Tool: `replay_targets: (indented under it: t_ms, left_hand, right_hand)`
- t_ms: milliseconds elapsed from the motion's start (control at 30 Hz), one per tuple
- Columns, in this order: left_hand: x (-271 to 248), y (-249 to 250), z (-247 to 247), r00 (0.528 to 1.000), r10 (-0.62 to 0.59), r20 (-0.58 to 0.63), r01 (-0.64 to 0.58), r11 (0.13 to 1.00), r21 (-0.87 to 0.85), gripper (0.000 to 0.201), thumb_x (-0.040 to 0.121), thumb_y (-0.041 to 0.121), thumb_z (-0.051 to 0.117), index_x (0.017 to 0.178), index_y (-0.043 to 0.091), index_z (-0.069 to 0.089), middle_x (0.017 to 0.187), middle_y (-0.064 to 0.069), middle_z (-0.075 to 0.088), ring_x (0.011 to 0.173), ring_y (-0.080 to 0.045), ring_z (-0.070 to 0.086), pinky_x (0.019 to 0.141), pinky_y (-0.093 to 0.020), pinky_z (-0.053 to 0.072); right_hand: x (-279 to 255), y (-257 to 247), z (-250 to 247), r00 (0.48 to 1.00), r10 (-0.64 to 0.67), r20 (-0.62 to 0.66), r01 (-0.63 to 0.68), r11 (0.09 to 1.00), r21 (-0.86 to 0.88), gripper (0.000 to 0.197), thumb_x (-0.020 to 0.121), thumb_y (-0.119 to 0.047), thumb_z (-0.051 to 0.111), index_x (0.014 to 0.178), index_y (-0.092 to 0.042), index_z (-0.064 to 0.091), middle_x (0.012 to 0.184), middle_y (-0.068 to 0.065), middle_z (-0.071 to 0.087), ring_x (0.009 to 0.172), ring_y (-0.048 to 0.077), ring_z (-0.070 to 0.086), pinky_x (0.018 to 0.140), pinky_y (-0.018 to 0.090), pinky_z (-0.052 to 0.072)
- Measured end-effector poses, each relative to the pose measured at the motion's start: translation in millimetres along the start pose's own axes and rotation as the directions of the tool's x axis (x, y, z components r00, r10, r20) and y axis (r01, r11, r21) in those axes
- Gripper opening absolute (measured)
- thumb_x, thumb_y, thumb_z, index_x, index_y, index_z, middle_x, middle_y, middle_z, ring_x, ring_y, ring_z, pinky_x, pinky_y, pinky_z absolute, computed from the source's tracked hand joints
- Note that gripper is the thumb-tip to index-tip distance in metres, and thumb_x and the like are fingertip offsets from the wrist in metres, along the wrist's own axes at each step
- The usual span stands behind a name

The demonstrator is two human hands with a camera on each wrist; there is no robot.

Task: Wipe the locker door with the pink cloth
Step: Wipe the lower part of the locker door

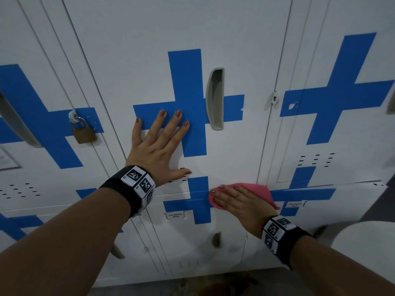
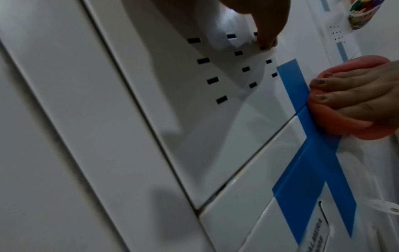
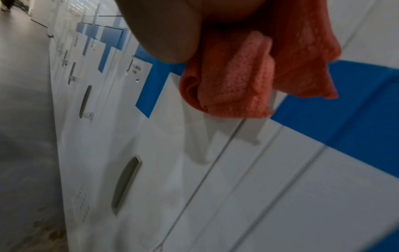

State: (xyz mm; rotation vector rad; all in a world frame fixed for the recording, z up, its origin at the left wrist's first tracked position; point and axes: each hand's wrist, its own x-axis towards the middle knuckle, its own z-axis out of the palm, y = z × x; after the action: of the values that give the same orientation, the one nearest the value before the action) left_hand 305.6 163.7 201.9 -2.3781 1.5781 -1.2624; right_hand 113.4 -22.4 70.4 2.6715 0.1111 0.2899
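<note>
Our right hand [image 1: 239, 202] presses the pink cloth [image 1: 259, 190] flat on the locker door [image 1: 233, 150], low and right (fingers almost straight). The cloth looks soft, light, bunched; we judge palm pressure holds it best. Our left hand [image 1: 159, 144] lies spread, grip released, on the door.

black wristbands [image 1: 119, 189] (marker cubes), apparently polished nails.

Locker door [image 1: 230, 39]: painted sheet metal, white, smooth, showing a soft sheen with faint reflections. Blue tape [image 1: 186, 82] lying flat on it, matt in head view, slightly glossy in left wrist view. Handle [image 1: 215, 99]: grey plastic, dull finish. Padlock [image 1: 83, 133]: brass-looking body, shiny metal shackle. Pink cloth [image 3: 237, 81]: looking soft, nubby weave, matt, bunching in folds.
</note>
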Motion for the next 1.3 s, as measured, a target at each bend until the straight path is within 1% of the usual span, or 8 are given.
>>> replay_targets:
  t_ms: [267, 400, 567, 667, 867, 1033, 1167, 1300]
  left_hand:
    - [1, 0, -1, 1.0, -0.003, 0.003, 0.003, 1.0, 0.01, 0.116, 0.063, 0.081, 0.044, 0.149, 0.025, -0.01, 0.156, 0.004, -0.02, 0.143, -0.024, -0.017, 0.111, -0.058, -0.006]
    - [0, 1, -1, 1.0, -0.004, 0.005, 0.004, 1.0, 0.013, 0.116, 0.063, 0.081, 0.044, 0.149, 0.025, -0.01, 0.156, 0.003, -0.02, 0.144, -0.024, -0.016, 0.111, -0.059, -0.004]
    - [0, 1, -2, 1.0, -0.001, -0.01, 0.001, 1.0, 0.007, 0.116, 0.063, 0.08, 0.045, 0.15, 0.024, -0.008, 0.156, 0.003, -0.019, 0.144, -0.023, -0.015, 0.111, -0.058, -0.006]
    - [0, 0, -3, 1.0, 0.003, -0.016, -0.003, 1.0, 0.004, 0.116, 0.063, 0.08, 0.047, 0.15, 0.023, -0.006, 0.156, 0.003, -0.017, 0.144, -0.023, -0.014, 0.111, -0.058, -0.008]
    - [-1, 0, -1, 1.0, 0.005, 0.002, -0.005, 1.0, 0.012, 0.115, 0.065, 0.08, 0.046, 0.15, 0.023, -0.008, 0.157, 0.002, -0.017, 0.144, -0.025, -0.013, 0.111, -0.058, -0.007]
    - [-1, 0, -1, 1.0, 0.005, 0.002, -0.005, 1.0, 0.008, 0.116, 0.064, 0.079, 0.047, 0.15, 0.024, -0.009, 0.157, 0.002, -0.017, 0.144, -0.024, -0.013, 0.111, -0.058, -0.007]
    - [-1, 0, -1, 1.0, 0.004, 0.008, -0.004, 1.0, 0.009, 0.117, 0.064, 0.079, 0.047, 0.149, 0.024, -0.01, 0.156, 0.003, -0.018, 0.144, -0.024, -0.015, 0.111, -0.057, -0.009]
    - [-1, 1, -2, 1.0, 0.001, 0.009, -0.001, 1.0, 0.008, 0.117, 0.064, 0.079, 0.048, 0.149, 0.023, -0.01, 0.156, 0.002, -0.019, 0.143, -0.024, -0.017, 0.111, -0.056, -0.013]
  right_hand:
    - [-50, 26, 15, 0.984, 0.165, 0.068, -0.166, 0.986, 0.01, 0.134, 0.042, -0.004, 0.081, 0.15, -0.016, 0.001, 0.157, 0.003, 0.013, 0.136, 0.027, 0.026, 0.106, 0.054, 0.024]
    - [-51, 18, 16, 0.956, 0.293, 0.0, -0.292, 0.952, 0.096, 0.12, 0.054, -0.002, 0.072, 0.15, -0.018, 0.002, 0.158, 0.001, -0.007, 0.143, 0.024, 0.005, 0.113, 0.04, 0.002]
    - [0, 9, -28, 0.907, 0.365, -0.211, -0.344, 0.93, 0.131, 0.104, 0.056, 0.0, 0.064, 0.146, -0.012, 0.015, 0.151, 0.007, 0.021, 0.139, 0.028, 0.02, 0.106, 0.049, 0.025]
    - [30, 12, -57, 0.874, 0.382, -0.3, -0.344, 0.923, 0.173, 0.105, 0.057, -0.003, 0.069, 0.145, -0.011, 0.012, 0.151, 0.007, 0.018, 0.14, 0.026, 0.015, 0.106, 0.05, 0.021]
    - [44, 29, -88, 0.801, 0.544, -0.249, -0.45, 0.822, 0.35, 0.119, 0.069, -0.011, 0.072, 0.146, -0.015, -0.019, 0.154, -0.002, -0.013, 0.142, 0.02, -0.02, 0.117, 0.04, -0.005]
    - [50, 40, -118, 0.68, 0.691, -0.247, -0.549, 0.702, 0.453, 0.096, 0.082, -0.012, 0.056, 0.142, -0.011, -0.019, 0.152, 0.007, -0.017, 0.141, 0.024, -0.015, 0.113, 0.039, -0.005]
    - [63, 49, -137, 0.66, 0.685, -0.308, -0.518, 0.712, 0.474, 0.092, 0.084, -0.006, 0.052, 0.142, -0.013, -0.019, 0.15, -0.001, -0.026, 0.137, 0.016, -0.029, 0.111, 0.028, -0.019]
    - [77, 60, -165, 0.676, 0.611, -0.413, -0.398, 0.773, 0.494, 0.088, 0.084, -0.008, 0.052, 0.146, -0.012, -0.011, 0.152, -0.003, -0.018, 0.138, 0.012, -0.025, 0.111, 0.025, -0.019]
